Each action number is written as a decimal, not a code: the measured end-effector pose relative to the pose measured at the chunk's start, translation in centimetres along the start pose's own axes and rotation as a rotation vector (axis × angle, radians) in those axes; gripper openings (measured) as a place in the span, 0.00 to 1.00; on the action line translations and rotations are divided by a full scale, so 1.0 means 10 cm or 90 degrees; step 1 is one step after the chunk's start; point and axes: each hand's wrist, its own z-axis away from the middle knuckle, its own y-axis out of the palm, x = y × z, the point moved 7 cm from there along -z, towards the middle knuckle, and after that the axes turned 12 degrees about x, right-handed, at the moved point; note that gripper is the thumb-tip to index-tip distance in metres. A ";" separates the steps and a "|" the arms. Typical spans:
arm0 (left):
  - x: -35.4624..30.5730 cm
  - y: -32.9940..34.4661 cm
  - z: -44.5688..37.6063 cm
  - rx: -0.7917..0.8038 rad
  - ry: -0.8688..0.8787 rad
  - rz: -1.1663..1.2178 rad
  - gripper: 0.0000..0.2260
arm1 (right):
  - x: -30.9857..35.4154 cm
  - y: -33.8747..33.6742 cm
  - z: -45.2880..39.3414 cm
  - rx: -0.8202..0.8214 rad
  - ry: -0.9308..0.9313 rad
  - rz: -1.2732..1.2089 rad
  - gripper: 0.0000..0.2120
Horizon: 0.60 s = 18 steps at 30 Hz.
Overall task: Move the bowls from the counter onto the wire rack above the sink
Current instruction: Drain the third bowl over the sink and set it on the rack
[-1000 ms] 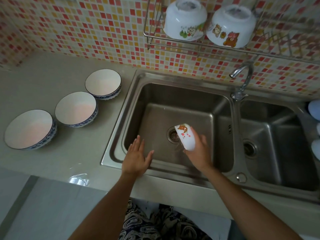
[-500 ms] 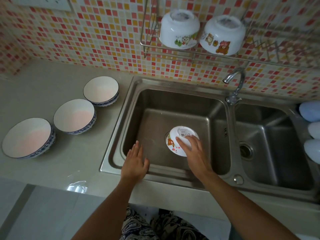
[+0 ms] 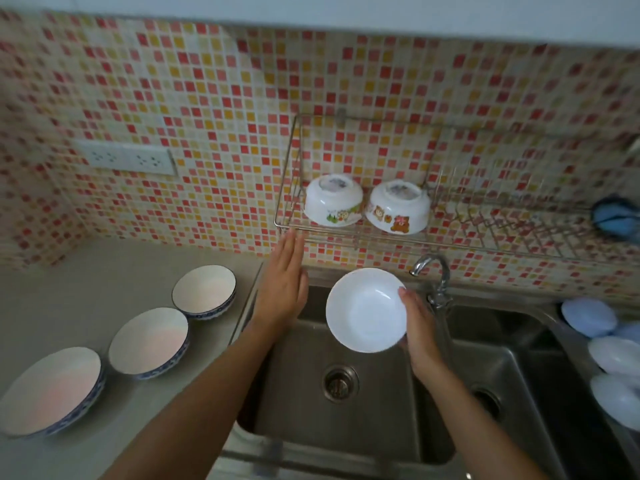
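Observation:
My right hand [image 3: 417, 327] grips a small white bowl [image 3: 365, 310] by its right rim, its hollow facing me, above the left sink basin and below the wire rack [image 3: 450, 237]. Two white cartoon-printed bowls [image 3: 333, 201] [image 3: 398, 206] sit upside down on the rack's left end. My left hand [image 3: 282, 285] is flat and empty, fingers together, just under the rack's left corner. Three blue-rimmed white bowls [image 3: 204, 291] [image 3: 149, 341] [image 3: 50, 389] stand upright in a diagonal row on the counter at left.
A double steel sink [image 3: 346, 427] lies below, its tap [image 3: 433, 271] right beside the held bowl. Pale blue dishes [image 3: 602, 341] are stacked at the right edge. A blue object [image 3: 613, 216] hangs at the rack's right end. A wall socket [image 3: 128, 157] is on the tiles.
My right hand lifted the small bowl out of the sink basin and turned its hollow toward me. My left hand rose from the sink's front edge to the rack's left corner. The view tilted up.

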 end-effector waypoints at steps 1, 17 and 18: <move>-0.07 -0.12 -0.14 -0.013 0.014 -0.016 0.25 | 0.06 0.02 -0.01 0.012 0.036 -0.061 0.06; 0.21 -0.08 -0.55 0.121 0.006 -0.119 0.28 | 1.63 0.22 -0.65 0.028 -0.106 -0.141 0.18; 0.22 -0.08 -0.55 0.120 0.001 -0.114 0.27 | 1.74 0.26 -0.73 0.032 -0.135 -0.110 0.19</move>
